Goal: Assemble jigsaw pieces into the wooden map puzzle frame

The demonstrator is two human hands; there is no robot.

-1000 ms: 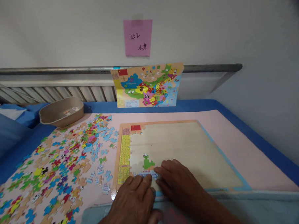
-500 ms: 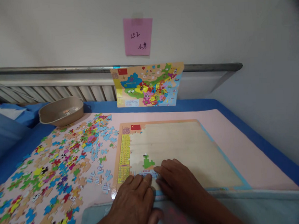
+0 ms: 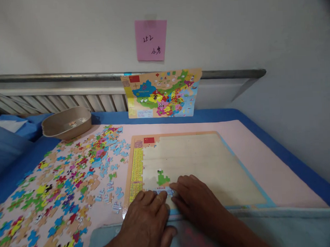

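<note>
A jigsaw puzzle board (image 3: 199, 165) with a pale wooden base lies in front of me, with joined pieces along its left side and lower left. My left hand (image 3: 147, 215) rests palm down over the board's lower left edge, fingers stretched over the joined pieces. My right hand (image 3: 195, 198) is beside it, fingers bent, with index finger and thumb around a light-blue puzzle piece (image 3: 170, 191) with printed text; the fingertips partly hide it. Just above the fingers sits a small green cluster of joined pieces (image 3: 163, 179).
Many loose puzzle pieces (image 3: 66, 186) spread over the pink mat on the left. A brown basin (image 3: 67, 133) at the back left holds a few pieces. A printed map picture (image 3: 163, 96) hangs from the metal rail (image 3: 234, 74), below a pink note (image 3: 151, 40).
The left fingers have shifted slightly, and its thumb lies a little lower. More of the white and light-blue text pieces shows between the hands. The right hand has barely moved.
</note>
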